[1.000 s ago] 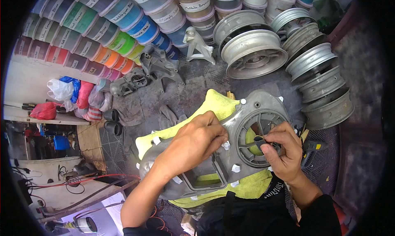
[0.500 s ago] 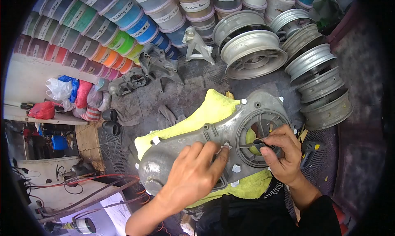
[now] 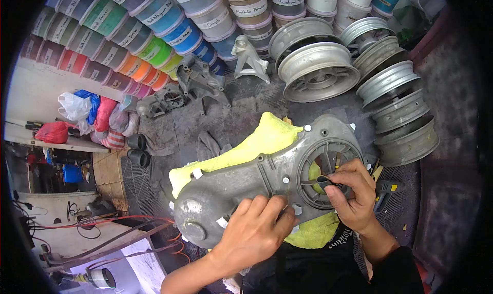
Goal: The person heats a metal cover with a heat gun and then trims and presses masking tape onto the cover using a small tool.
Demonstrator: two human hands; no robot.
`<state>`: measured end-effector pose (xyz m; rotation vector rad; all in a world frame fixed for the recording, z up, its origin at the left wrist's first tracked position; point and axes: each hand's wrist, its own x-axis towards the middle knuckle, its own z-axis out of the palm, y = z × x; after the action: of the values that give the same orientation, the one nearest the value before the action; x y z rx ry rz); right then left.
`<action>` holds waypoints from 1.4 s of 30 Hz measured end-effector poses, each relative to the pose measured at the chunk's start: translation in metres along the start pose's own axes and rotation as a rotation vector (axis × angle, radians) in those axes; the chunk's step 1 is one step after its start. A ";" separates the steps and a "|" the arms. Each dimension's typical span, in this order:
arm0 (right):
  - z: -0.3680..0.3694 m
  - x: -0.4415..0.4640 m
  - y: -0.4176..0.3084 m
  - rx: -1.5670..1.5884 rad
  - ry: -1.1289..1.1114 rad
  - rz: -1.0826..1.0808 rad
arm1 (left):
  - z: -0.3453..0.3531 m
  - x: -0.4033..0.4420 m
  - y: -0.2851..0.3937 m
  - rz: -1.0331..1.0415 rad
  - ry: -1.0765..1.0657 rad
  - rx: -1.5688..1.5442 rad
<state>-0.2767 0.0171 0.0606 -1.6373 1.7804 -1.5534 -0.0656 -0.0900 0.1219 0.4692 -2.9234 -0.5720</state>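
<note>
A grey metal cover (image 3: 231, 183) lies on a yellow-green towel (image 3: 246, 149) in front of me. White bits of tape or plugs sit at its holes, one white plug (image 3: 286, 179) near the middle. My left hand (image 3: 261, 223) is over the cover's lower edge, fingers bent and drawn together beside a white piece (image 3: 297, 209); what its fingertips pinch, if anything, is hidden. Above the round spoked opening (image 3: 308, 163), my right hand (image 3: 352, 191) pinches a small dark curled strip (image 3: 323, 181) between thumb and fingers.
Silver wheel rims (image 3: 321, 71) stand in stacks at the back and right. Metal brackets (image 3: 250, 60) are on the floor before labelled tubs (image 3: 200, 17). A black heat-gun-like tool (image 3: 387, 191) lies at the right. Plastic bags (image 3: 102, 114) and red cables (image 3: 128, 218) are at the left.
My left hand has moved from the white plug near the cover's middle down toward its lower edge. That plug now shows uncovered. My right hand keeps its pinch on the dark strip.
</note>
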 end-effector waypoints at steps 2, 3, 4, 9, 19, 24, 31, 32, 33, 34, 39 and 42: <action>-0.001 0.000 0.000 0.004 -0.002 -0.012 | -0.006 0.001 0.000 -0.034 0.053 -0.040; -0.001 0.001 -0.001 -0.004 -0.003 -0.011 | -0.008 0.001 -0.001 -0.050 0.079 -0.060; -0.002 0.001 -0.001 -0.012 -0.003 -0.010 | -0.009 0.000 -0.005 -0.084 0.099 -0.066; 0.000 0.002 -0.001 -0.003 0.005 -0.012 | -0.010 0.001 -0.020 -0.154 0.176 -0.065; -0.001 0.003 -0.002 0.010 -0.013 -0.017 | -0.004 0.035 -0.032 -0.329 0.100 -0.058; -0.002 0.004 -0.001 0.032 -0.029 -0.002 | -0.001 0.047 -0.034 -0.347 0.081 -0.018; 0.005 0.004 -0.005 0.152 -0.021 0.159 | -0.001 0.046 -0.041 -0.361 0.089 -0.092; 0.008 0.004 -0.007 0.193 -0.023 0.226 | -0.004 0.045 -0.040 -0.366 0.109 -0.108; 0.009 0.009 -0.010 0.128 -0.057 0.191 | -0.007 0.043 -0.040 -0.371 0.130 -0.125; 0.010 0.017 -0.015 0.061 -0.091 0.157 | -0.011 0.040 -0.040 -0.390 0.151 -0.161; 0.023 0.023 -0.015 -0.076 -0.122 0.003 | -0.041 0.016 -0.034 -0.477 0.250 -0.269; 0.032 0.021 -0.012 -0.128 -0.142 -0.020 | -0.049 -0.008 -0.028 -0.538 0.349 -0.373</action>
<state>-0.2526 -0.0141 0.0666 -1.7805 1.8268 -1.3191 -0.0413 -0.1295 0.1558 1.1720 -2.2773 -0.9571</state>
